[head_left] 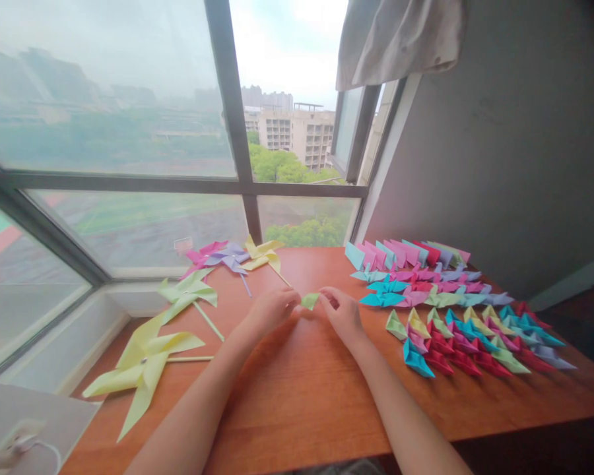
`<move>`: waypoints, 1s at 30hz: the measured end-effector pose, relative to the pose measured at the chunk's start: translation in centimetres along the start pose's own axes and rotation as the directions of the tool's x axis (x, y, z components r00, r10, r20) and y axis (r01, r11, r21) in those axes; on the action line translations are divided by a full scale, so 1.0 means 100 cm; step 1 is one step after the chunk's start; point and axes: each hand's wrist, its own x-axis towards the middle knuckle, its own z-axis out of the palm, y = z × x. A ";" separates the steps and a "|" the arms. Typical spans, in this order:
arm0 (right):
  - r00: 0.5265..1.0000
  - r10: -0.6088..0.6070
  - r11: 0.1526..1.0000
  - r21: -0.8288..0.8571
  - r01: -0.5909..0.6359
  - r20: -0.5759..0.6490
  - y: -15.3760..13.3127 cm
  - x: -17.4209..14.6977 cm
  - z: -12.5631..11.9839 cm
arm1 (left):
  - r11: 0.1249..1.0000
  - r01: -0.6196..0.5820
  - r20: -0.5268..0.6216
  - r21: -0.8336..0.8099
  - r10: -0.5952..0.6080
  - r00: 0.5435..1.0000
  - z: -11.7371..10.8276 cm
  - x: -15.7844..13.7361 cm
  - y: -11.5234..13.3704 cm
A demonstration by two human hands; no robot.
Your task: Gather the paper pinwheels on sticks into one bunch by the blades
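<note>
Between my hands, above the middle of the wooden table, is a small folded piece of light green paper (309, 301). My left hand (276, 309) pinches its left end, the fingers curled together. At its right end, my right hand (341, 313) grips the paper between thumb and fingertips. The folds are too small to make out. Just beyond my left hand, a yellow paper pinwheel (263, 254) lies with its stick pointing toward my fingers.
More pinwheels lie on the left: a large yellow one (143, 359), a green one (188, 293), a purple one (230, 257) and a pink one (202, 257). On the right, rows of paper cranes (386, 290) and paper boats (440, 346) cover the table (297, 409). Windows (297, 188) rise behind.
</note>
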 end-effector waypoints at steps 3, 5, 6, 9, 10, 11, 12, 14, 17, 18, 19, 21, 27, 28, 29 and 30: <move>0.999 -0.051 0.998 -0.037 0.051 0.015 0.000 0.000 0.000 | 1.000 0.009 0.011 0.008 -0.009 1.000 0.000 0.000 0.001; 0.997 -0.078 0.995 -0.063 0.079 0.013 -0.001 0.000 0.000 | 1.000 0.018 0.016 0.008 -0.018 1.000 -0.001 0.001 0.001; 0.996 -0.087 0.994 -0.071 0.087 0.008 -0.001 -0.001 0.000 | 1.000 0.023 0.017 0.006 -0.023 1.000 -0.001 0.001 0.002; 0.995 -0.095 0.992 -0.082 0.095 0.004 -0.002 -0.002 0.000 | 0.999 0.047 0.013 -0.005 -0.047 0.999 0.000 0.000 0.002; 0.995 -0.095 0.992 -0.085 0.095 0.005 -0.002 -0.002 -0.001 | 0.998 0.061 0.008 -0.008 -0.061 0.998 0.001 0.000 0.001; 0.996 -0.094 0.992 -0.088 0.094 0.006 -0.003 -0.002 -0.001 | 0.997 0.078 0.001 -0.011 -0.078 0.997 0.002 0.000 0.000; 0.996 -0.091 0.992 -0.090 0.091 0.004 -0.003 -0.002 -0.001 | 0.995 0.097 -0.008 -0.012 -0.098 0.995 0.003 -0.001 -0.001; 0.997 -0.076 0.994 -0.084 0.075 -0.013 -0.005 -0.001 -0.003 | 0.990 0.138 -0.028 -0.012 -0.138 0.990 0.005 -0.001 -0.003; 0.997 -0.045 0.998 -0.046 0.041 -0.070 -0.009 0.002 -0.010 | 0.985 0.170 -0.039 -0.010 -0.171 0.985 0.007 -0.002 -0.005; 0.995 -0.034 0.999 -0.030 0.031 -0.098 -0.011 0.003 -0.013 | 0.986 0.168 -0.031 -0.010 -0.168 0.985 0.007 -0.002 -0.005; 0.991 -0.023 1.000 -0.013 0.021 -0.129 -0.014 0.003 -0.018 | 0.987 0.160 -0.017 -0.010 -0.160 0.987 0.008 -0.002 -0.004; 0.980 0.001 1.000 0.026 0.005 -0.199 -0.019 0.002 -0.031 | 0.992 0.129 0.021 -0.016 -0.129 0.991 0.009 -0.002 0.000; 0.923 0.149 0.967 0.248 -0.061 -0.355 -0.021 -0.019 -0.106 | 0.997 0.067 0.080 -0.024 -0.065 0.995 0.016 0.001 0.010; 0.902 0.174 0.964 0.257 -0.074 -0.396 -0.017 -0.023 -0.125 | 0.998 0.066 0.081 -0.022 -0.064 0.995 0.017 0.002 0.010; 0.873 0.191 0.965 0.249 -0.083 -0.449 -0.010 -0.027 -0.145 | 0.998 0.066 0.080 -0.019 -0.064 0.995 0.018 0.002 0.010; 0.842 0.200 0.969 0.231 -0.093 -0.502 -0.001 -0.030 -0.167 | 0.998 0.068 0.077 -0.017 -0.066 0.995 0.018 0.003 0.010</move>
